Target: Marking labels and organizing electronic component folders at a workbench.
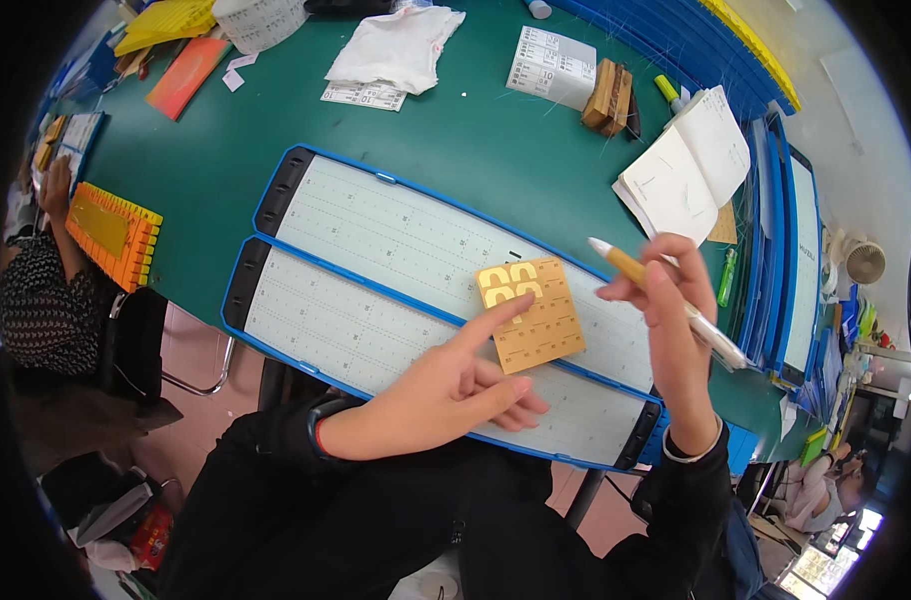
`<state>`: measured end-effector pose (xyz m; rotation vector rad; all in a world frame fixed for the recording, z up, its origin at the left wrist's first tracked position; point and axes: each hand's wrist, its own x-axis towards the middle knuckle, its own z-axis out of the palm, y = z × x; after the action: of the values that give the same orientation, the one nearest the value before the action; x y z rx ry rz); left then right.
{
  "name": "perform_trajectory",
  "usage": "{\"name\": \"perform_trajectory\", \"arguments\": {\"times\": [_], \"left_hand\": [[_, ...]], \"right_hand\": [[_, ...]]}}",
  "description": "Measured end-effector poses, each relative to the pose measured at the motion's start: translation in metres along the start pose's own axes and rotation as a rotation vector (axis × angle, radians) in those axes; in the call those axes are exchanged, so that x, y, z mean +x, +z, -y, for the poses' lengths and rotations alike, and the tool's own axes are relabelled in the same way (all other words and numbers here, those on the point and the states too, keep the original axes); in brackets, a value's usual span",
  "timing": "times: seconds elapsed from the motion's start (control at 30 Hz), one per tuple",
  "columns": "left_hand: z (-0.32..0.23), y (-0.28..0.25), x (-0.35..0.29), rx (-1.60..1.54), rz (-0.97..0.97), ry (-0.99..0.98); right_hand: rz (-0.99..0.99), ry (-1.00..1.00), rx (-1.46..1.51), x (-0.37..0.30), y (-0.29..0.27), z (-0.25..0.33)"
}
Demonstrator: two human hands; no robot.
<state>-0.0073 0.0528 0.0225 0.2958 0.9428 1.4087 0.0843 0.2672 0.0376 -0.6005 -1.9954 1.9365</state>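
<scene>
My right hand (671, 320) grips a pen-like tool (711, 335) with a tan grip section and a pale tip that points up and left, held above the boards. With the index finger stretched out, my left hand (446, 390) reaches onto a tan square plate (541, 345) printed with small marks. That fingertip lies at the yellow arch-shaped pieces (506, 275) grouped at the plate's upper left; whether it presses on them I cannot tell. Beneath the plate, two long white boards, a far one (376, 205) and a near one (326, 315), lie side by side in blue frames.
An open notebook (681, 160) lies at the right, near upright blue-framed boards (798, 260). Farther back are a wooden block (608, 98), a label roll (554, 65) and a white cloth (396, 48). An orange rack (116, 235) stands left, beside another person's arm (64, 220).
</scene>
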Motion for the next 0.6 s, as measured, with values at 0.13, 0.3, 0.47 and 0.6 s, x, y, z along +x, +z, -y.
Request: {"name": "perform_trajectory", "arguments": {"times": [0.13,0.3,0.47,0.6], "left_hand": [[0.002,0.000,-0.018,0.540,-0.218,0.085],[0.026,-0.005,-0.008,1.391,-0.365,0.787],[0.033,-0.003,0.004,1.647,-0.238,0.696],[0.035,-0.005,0.007,1.737,-0.214,0.713]], "right_hand": [[0.106,0.089,-0.032,0.003,0.021,-0.005],[0.130,0.153,-0.146,-0.003,0.024,-0.028],[0.083,0.007,-0.163,-0.008,0.030,-0.039],[0.123,0.033,-0.222,-0.010,0.031,-0.033]]}}
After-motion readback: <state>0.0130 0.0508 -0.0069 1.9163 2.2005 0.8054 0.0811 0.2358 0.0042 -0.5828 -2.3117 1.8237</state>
